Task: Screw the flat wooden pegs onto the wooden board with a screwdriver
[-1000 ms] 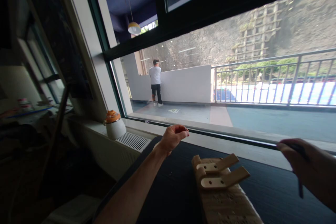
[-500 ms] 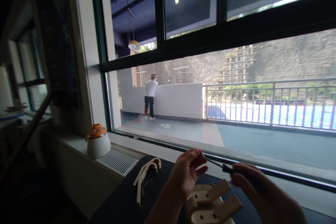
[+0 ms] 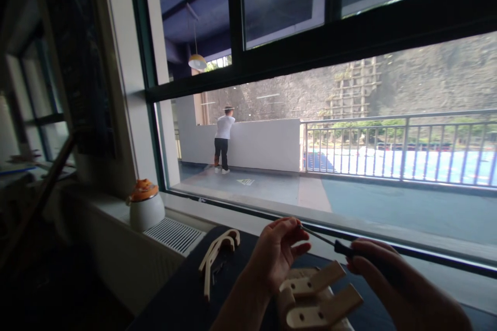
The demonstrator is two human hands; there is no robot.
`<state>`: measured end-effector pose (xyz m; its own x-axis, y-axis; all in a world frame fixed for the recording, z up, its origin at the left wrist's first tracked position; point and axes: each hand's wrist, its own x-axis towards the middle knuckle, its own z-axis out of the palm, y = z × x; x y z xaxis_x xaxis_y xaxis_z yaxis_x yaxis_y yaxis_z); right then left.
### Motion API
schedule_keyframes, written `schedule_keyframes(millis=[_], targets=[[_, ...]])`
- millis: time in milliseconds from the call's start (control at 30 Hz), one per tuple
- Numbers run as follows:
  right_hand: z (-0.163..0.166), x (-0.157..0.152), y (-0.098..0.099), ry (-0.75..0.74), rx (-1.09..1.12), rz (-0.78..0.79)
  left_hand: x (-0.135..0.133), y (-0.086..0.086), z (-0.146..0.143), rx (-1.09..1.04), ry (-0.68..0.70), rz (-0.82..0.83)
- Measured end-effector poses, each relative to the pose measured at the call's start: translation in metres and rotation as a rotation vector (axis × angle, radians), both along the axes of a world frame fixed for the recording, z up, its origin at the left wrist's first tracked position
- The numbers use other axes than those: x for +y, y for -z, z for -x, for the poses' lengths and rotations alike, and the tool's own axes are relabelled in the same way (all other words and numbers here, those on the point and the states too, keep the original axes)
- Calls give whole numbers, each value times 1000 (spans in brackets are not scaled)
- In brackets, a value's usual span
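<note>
In my right hand [image 3: 396, 276] is the dark handle of a screwdriver [image 3: 320, 236], its thin shaft pointing left. My left hand [image 3: 274, 253] pinches thumb and fingers together at the screwdriver's tip; whatever lies between them is too small to make out. Below the hands sits a pale wooden piece [image 3: 305, 315] with rounded ends, dark holes and two arms slanting up to the right. My left forearm hides part of it. Left of that forearm, two curved wooden parts [image 3: 209, 264] rest on the dark tabletop, with small dark metal bits [image 3: 217, 270] beside them.
The dark table [image 3: 171, 300] stands against a window sill [image 3: 248, 222]. A white pot with an orange top [image 3: 146, 207] sits on the ledge near a vent grille [image 3: 176, 235]. Beyond the glass, a person [image 3: 223, 139] leans on a low wall [image 3: 267, 147].
The view has shifted slightly. Both hands keep their grip around the screwdriver, and my right hand appears a little farther right and the shaft shows slightly longer.
</note>
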<state>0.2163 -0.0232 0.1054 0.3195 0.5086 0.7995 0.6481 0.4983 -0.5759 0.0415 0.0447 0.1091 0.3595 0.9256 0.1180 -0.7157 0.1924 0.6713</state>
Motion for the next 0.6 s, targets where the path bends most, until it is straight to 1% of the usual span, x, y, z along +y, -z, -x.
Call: schedule_keyframes(millis=[100,233,367,500,600], targets=[[0,-1,1,-33,-134,-63,1,0,0,16,-19,-2],[3,2,13,-114,-327,-85,3,0,-1,24,-59,-29],[9,3,24,-100,-442,-98,3,1,-3,12,-86,-76],[16,2,27,-45,-448,-105,0,5,-9,-18,-99,-30],[19,5,31,-41,-326,-46,-3,9,-15,-55,-107,-5]])
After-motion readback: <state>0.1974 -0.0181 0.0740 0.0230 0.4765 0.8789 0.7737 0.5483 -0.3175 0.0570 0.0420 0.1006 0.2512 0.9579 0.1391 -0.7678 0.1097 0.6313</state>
